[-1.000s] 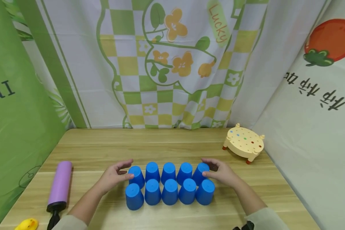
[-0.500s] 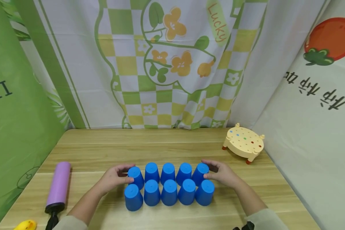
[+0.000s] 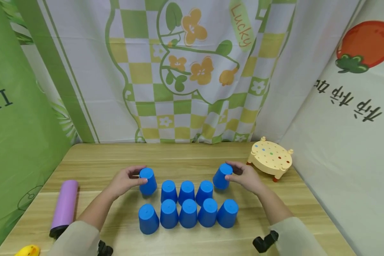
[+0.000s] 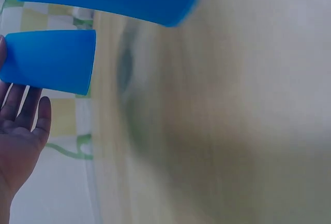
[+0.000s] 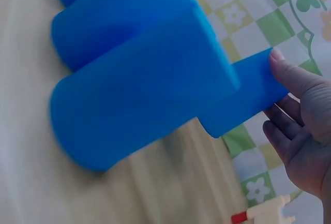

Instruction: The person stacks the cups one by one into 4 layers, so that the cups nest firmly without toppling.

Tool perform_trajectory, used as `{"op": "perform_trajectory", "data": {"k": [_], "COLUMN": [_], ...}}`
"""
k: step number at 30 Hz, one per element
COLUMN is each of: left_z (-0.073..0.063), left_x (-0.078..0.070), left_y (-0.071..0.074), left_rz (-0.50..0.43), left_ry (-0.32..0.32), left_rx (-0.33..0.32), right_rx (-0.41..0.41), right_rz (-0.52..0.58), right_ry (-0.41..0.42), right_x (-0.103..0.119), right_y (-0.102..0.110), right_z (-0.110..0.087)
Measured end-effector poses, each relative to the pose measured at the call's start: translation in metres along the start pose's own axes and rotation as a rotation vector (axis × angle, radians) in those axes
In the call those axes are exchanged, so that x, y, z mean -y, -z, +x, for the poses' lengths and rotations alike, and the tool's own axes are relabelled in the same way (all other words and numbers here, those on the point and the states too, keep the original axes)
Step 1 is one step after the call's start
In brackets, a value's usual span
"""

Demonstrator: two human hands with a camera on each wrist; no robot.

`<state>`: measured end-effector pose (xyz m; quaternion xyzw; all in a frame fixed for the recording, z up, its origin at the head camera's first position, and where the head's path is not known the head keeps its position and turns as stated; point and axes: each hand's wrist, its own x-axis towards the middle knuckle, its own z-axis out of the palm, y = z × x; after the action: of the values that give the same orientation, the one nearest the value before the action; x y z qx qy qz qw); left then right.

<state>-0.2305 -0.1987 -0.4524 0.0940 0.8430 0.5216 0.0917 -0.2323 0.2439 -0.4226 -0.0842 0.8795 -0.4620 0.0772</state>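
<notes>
Pinched between thumb and fingers, the left cup (image 3: 148, 182) is in a person's left hand (image 3: 124, 180), upside-down and seemingly raised clear of the wooden table (image 3: 176, 160). The right cup (image 3: 222, 177), also blue and bottom up, is pinched the same way by the right hand (image 3: 248, 177), its thumb on the near side and fingertips reaching round behind. The wrist views show both cups against the curtain (image 3: 185, 112), the spare fingers of each hand loosely bent beneath.

Between the two grips and slightly nearer the person, three blue cups (image 3: 187, 192) stand in a short row. Nearer still, below the hands, a front row of five blue cups (image 3: 188, 214) spans roughly the width between the grips, all upside-down.

Just beyond the right hand and to its right sits a cream stand (image 3: 270, 158) with coloured dots and red-tipped feet. Well to the left of the left hand lies a purple tube (image 3: 65, 204) with a black end; nearer the person, a yellow toy (image 3: 28, 250) is cut off by the frame. Pale sleeves (image 3: 76, 240) cover both forearms. Far beyond the grips, the checked curtain carries orange flowers and the word "Lucky".
</notes>
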Motion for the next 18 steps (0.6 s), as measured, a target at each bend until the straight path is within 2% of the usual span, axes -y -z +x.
{"op": "perform_trajectory", "data": {"k": [3,9,13,18], "left_z": [0.016,0.045,0.061,0.073], "left_x": [-0.014,-0.040,-0.050,-0.056], "left_y": [-0.001,-0.014,-0.022,-0.033], "left_rz": [0.014,-0.002,-0.009,-0.037], "left_ry": [-0.002,0.012,0.018,0.019], "left_rx": [-0.008,0.000,-0.025,-0.045], "right_rx": [-0.031,-0.031,-0.040,-0.034], "right_rz": [-0.015,0.003,0.001,0.017], "right_ry": [-0.030,-0.053,-0.051,-0.049], "right_x": [0.012,0.032,0.044,0.051], "right_y": [0.001,-0.007,-0.018,-0.033], "right_z": [0.012,0.033,0.044,0.055]}}
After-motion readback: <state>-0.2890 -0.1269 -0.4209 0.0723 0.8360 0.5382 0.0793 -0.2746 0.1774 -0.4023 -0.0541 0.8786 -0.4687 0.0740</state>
